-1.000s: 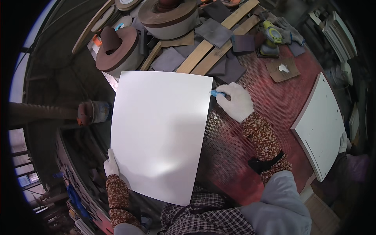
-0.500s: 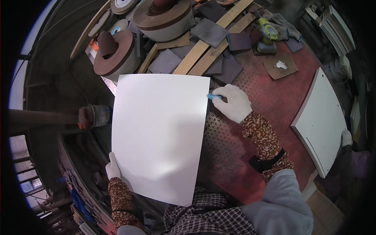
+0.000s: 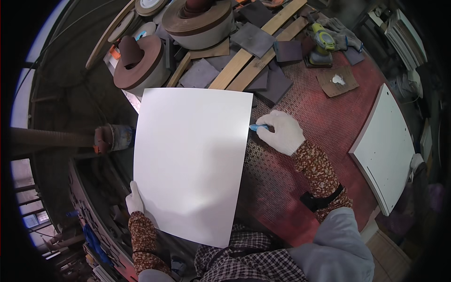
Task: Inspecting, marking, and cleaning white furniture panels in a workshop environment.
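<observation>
A large white panel (image 3: pixel 188 155) is in front of me, its smooth face toward me. My left hand (image 3: pixel 135 199), in a white glove, grips the panel's left edge near the lower corner; its thumb lies along the edge and the other fingers are hidden behind. On the opposite side, my right hand (image 3: pixel 283 133), also gloved in white, is closed around a small blue piece (image 3: pixel 258 127). The tip of this piece meets the upper part of the panel's right edge. Most of it is inside my fingers, so its kind does not show.
Beneath lies a red, dimpled table covering (image 3: pixel 300 188). Abrasive rolls (image 3: pixel 141 61), wooden strips (image 3: pixel 239 63) and dark sanding sheets (image 3: pixel 253 38) crowd the far side, beside a yellow-green sander (image 3: pixel 323 40). At right, another person's gloved hand (image 3: pixel 416 161) touches a second white panel (image 3: pixel 387 145).
My right hand has slid a short way toward me along the panel's right edge, with the blue piece in it. My left hand and the panel stay nearly where they were.
</observation>
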